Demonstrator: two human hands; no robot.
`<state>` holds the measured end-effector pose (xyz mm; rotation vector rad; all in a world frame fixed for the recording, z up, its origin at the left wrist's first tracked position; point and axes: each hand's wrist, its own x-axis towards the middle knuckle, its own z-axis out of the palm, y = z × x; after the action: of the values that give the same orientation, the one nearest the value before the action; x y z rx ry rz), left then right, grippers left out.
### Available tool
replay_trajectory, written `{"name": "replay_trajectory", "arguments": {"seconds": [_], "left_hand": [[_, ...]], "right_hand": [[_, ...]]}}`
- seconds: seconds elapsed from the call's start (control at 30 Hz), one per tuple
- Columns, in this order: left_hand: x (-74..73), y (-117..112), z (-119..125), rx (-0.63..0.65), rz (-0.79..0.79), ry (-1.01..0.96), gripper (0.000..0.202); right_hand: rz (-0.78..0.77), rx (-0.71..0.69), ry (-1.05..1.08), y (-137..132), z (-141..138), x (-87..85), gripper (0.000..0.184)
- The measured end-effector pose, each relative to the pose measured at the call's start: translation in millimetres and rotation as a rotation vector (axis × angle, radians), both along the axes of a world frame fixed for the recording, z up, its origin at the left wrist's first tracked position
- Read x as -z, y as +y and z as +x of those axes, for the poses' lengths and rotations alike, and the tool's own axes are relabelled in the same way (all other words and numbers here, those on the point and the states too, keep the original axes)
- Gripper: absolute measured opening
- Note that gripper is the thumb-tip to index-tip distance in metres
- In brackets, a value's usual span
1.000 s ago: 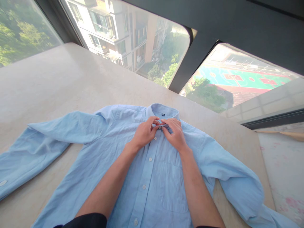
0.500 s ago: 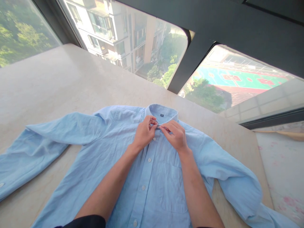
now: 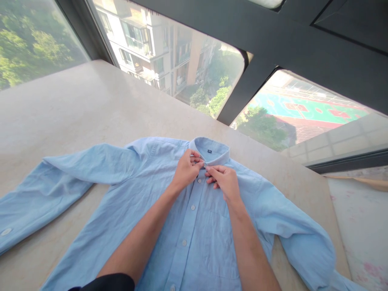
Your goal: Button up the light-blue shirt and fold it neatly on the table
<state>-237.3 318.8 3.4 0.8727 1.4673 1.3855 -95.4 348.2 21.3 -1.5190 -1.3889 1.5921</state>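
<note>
A light blue button-up shirt (image 3: 145, 202) lies front side up, its sleeves spread to both sides. Its stand collar (image 3: 214, 148) faces the window. At the collar's front, my left hand (image 3: 188, 167) pinches the collar edge beside a small button (image 3: 205, 164). The thumb and index finger of my right hand (image 3: 223, 180) press at that same button from the right, the other fingers curled beneath. Fingertips partly cover the button and its buttonhole. Lower on the placket, white buttons (image 3: 193, 207) run in a line towards me.
The shirt rests on a pale stone ledge (image 3: 91, 109) under dark-framed windows (image 3: 232, 97). Buildings, trees and a sports court show outside. At the right edge is a white floral-patterned surface (image 3: 357, 226).
My right hand has turned, its lower fingers now showing below the index finger at the collar button. My left hand keeps its pinch. The whole view has shifted slightly.
</note>
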Motion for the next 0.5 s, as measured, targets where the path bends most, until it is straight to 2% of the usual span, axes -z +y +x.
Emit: {"name": "replay_trajectory", "arguments": {"seconds": [0.13, 0.37, 0.43, 0.5], "left_hand": [[-0.5, 0.8, 0.1, -0.041, -0.012, -0.081, 0.026], [-2.9, 2.1, -2.2, -0.052, -0.039, -0.175, 0.029], [-3.3, 2.6, -2.6, -0.049, -0.051, -0.191, 0.031], [-2.9, 3.0, -2.9, -0.048, -0.062, -0.204, 0.033]], "right_hand": [[0.033, 0.028, -0.015, -5.2, -7.5, -0.9, 0.032], [-0.033, 0.024, -0.004, -8.3, -13.2, -0.6, 0.034], [0.031, -0.023, -0.090, -8.2, -12.3, 2.1, 0.034], [0.192, -0.045, -0.233, -7.2, -10.2, 5.6, 0.033]]}}
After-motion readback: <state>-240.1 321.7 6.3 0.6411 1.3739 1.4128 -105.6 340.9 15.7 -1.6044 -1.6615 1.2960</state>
